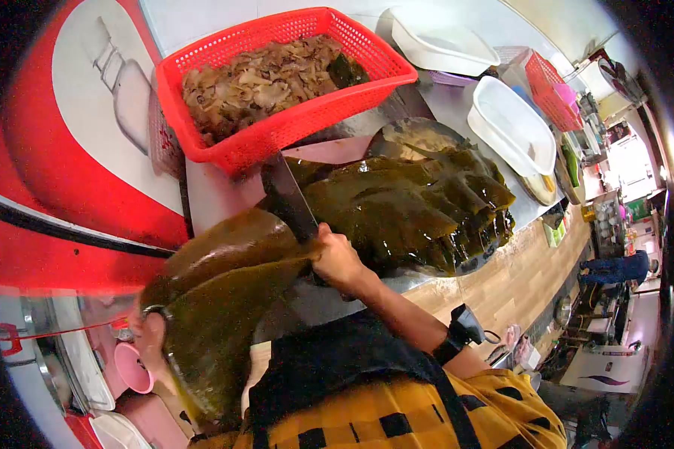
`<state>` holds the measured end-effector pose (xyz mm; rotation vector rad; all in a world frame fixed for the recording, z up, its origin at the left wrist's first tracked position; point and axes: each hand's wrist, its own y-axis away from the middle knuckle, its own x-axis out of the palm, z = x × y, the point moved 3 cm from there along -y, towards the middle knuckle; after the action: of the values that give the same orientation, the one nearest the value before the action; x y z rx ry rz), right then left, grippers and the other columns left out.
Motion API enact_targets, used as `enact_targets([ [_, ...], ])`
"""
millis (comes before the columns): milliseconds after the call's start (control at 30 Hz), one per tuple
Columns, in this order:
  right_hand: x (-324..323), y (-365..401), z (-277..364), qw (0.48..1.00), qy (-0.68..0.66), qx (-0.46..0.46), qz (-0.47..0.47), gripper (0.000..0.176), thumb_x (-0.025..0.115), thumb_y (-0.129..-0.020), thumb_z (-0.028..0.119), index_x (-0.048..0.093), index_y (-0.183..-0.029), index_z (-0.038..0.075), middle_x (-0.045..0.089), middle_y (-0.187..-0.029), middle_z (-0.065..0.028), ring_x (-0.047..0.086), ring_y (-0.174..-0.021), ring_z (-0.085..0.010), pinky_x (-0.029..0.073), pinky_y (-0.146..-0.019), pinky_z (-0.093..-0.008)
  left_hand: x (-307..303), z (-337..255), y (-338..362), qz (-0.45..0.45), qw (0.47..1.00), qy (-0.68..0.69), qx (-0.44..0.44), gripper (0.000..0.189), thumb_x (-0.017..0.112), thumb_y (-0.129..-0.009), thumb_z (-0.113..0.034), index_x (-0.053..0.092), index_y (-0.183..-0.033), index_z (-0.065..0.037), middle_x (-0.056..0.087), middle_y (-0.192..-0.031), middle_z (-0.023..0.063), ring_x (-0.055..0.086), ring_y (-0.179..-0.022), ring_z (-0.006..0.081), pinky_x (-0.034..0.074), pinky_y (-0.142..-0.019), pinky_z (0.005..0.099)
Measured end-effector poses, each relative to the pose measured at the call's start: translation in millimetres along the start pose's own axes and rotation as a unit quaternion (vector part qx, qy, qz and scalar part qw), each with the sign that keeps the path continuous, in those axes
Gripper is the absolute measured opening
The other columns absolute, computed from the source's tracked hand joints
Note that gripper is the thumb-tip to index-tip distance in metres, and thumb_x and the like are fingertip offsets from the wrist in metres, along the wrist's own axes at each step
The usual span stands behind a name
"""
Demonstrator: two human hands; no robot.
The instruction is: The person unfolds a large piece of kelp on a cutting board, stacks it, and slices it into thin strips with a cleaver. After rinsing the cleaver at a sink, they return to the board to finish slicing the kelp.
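Observation:
My right hand [338, 258] is wrapped round the handle of a wide-bladed cleaver [288, 196], its blade upright between two lots of kelp. At the lower left my left hand [151, 340] grips the edge of a large brown-green kelp sheet [217, 299], which hangs down in front of me. The sheet's narrow end reaches to my right hand. Beyond the blade a thick pile of glossy wet kelp [404, 209] lies on the metal table. A red perforated basket [292, 120] behind the blade holds cut pale-brown pieces.
White plastic tubs [513, 127] and another red basket [553, 90] stand at the back right. A red and white panel [67, 142] rises at the left. A pink cup [133, 368] is below my left hand. Far right, another person [618, 268] stands on the floor.

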<state>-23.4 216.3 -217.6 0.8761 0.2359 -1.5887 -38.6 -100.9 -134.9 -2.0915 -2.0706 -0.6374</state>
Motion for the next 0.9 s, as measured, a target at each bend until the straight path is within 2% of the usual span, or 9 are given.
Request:
enact_targets([
  [67, 0.1, -2.4, -0.6, 1.000, 0.013, -0.003, 0.023, 0.028, 0.057, -0.079, 0.013, 0.045, -0.098, -0.004, 0.064, -0.084, -0.0225, 0.062, -0.081, -0.0433, 0.050, -0.074, -0.0522, -1.8, -10.3, 5.2, 0.001, 1.000, 0.006, 0.024, 0.039, 0.066, -0.081, -0.018, 0.060, -0.114, 0.002, 0.064, -0.097, 0.0035, 0.059, -0.081, 0.0118, 0.048, -0.075, 0.0250],
  [300, 8.4, -6.2, -28.1, 1.000, 0.003, -0.003, -0.027, 0.031, 0.053, -0.081, 0.017, 0.046, -0.101, -0.006, 0.064, -0.080, -0.0242, 0.063, -0.079, -0.0430, 0.050, -0.073, -0.0520, 25.5, -34.6, 7.7, 0.017, 0.997, -0.011, 0.072, 0.039, 0.065, -0.082, -0.018, 0.059, -0.115, 0.002, 0.064, -0.098, 0.0034, 0.059, -0.082, 0.0118, 0.048, -0.077, 0.0255],
  [367, 9.4, -6.0, -39.3, 0.996, -0.085, 0.012, -0.024, 0.029, 0.054, -0.081, 0.020, 0.050, -0.097, -0.004, 0.064, -0.080, -0.0243, 0.064, -0.078, -0.0410, 0.050, -0.071, -0.0497, 41.4, -41.8, 7.4, 0.025, 0.996, -0.018, 0.087, 0.039, 0.065, -0.082, -0.018, 0.059, -0.115, 0.002, 0.064, -0.099, 0.0033, 0.059, -0.083, 0.0118, 0.048, -0.077, 0.0256],
  [433, 6.2, -9.7, -39.7, 0.991, -0.126, -0.042, -0.012, 0.023, 0.050, -0.087, 0.017, 0.047, -0.090, -0.006, 0.059, -0.067, -0.0221, 0.062, -0.056, -0.0299, 0.049, -0.054, -0.0429, 66.7, -44.0, 0.4, 0.047, 0.994, -0.018, 0.098, 0.039, 0.065, -0.082, -0.018, 0.059, -0.116, 0.002, 0.064, -0.099, 0.0033, 0.059, -0.083, 0.0119, 0.048, -0.077, 0.0258],
  [467, -3.9, -7.1, -35.4, 0.978, -0.189, -0.082, 0.039, 0.021, 0.050, -0.087, 0.016, 0.048, -0.090, -0.004, 0.057, -0.063, -0.0145, 0.057, -0.046, -0.0210, 0.046, -0.044, -0.0379, 84.0, -45.9, -3.3, 0.062, 0.992, -0.020, 0.108, 0.039, 0.065, -0.082, -0.018, 0.059, -0.116, 0.002, 0.064, -0.099, 0.0033, 0.059, -0.083, 0.0119, 0.048, -0.077, 0.0259],
  [533, -22.8, 6.3, -23.0, 0.944, -0.310, -0.110, 0.001, 0.016, 0.050, -0.089, 0.016, 0.049, -0.091, 0.000, 0.049, -0.057, -0.0054, 0.051, -0.043, -0.0136, 0.041, -0.040, -0.0301, 121.9, -45.6, -12.4, 0.097, 0.988, -0.016, 0.116, 0.039, 0.064, -0.083, -0.018, 0.058, -0.116, 0.001, 0.064, -0.099, 0.0032, 0.059, -0.084, 0.0119, 0.048, -0.078, 0.0260],
  [633, -86.2, 34.7, -11.8, 0.916, -0.393, -0.063, 0.049, 0.019, 0.050, -0.091, 0.017, 0.050, -0.100, 0.000, 0.046, -0.057, -0.0019, 0.048, -0.044, -0.0098, 0.038, -0.039, -0.0287, 187.7, -40.9, -24.8, 0.148, 0.982, -0.011, 0.119, 0.039, 0.064, -0.083, -0.018, 0.058, -0.117, 0.001, 0.064, -0.100, 0.0032, 0.059, -0.084, 0.0119, 0.048, -0.078, 0.0263],
  [767, -175.5, 74.5, -50.5, 0.907, -0.416, -0.018, -0.061, 0.026, 0.048, -0.094, 0.014, 0.048, -0.118, 0.004, 0.046, -0.063, 0.0019, 0.042, -0.046, -0.0061, 0.038, -0.042, -0.0244, 273.7, -37.4, -27.5, 0.215, 0.969, -0.004, 0.119, 0.039, 0.064, -0.084, -0.018, 0.058, -0.117, 0.001, 0.063, -0.100, 0.0031, 0.058, -0.085, 0.0119, 0.048, -0.079, 0.0266],
  [900, -251.3, 114.5, -135.1, 0.869, -0.358, 0.016, -0.342, 0.023, 0.051, -0.093, 0.018, 0.049, -0.111, 0.004, 0.055, -0.066, -0.0020, 0.050, -0.046, -0.0096, 0.046, -0.038, -0.0263, 377.5, -23.7, -23.0, 0.290, 0.953, 0.008, 0.090, 0.039, 0.063, -0.084, -0.018, 0.057, -0.118, 0.001, 0.063, -0.101, 0.0031, 0.058, -0.086, 0.0120, 0.048, -0.080, 0.0269],
])
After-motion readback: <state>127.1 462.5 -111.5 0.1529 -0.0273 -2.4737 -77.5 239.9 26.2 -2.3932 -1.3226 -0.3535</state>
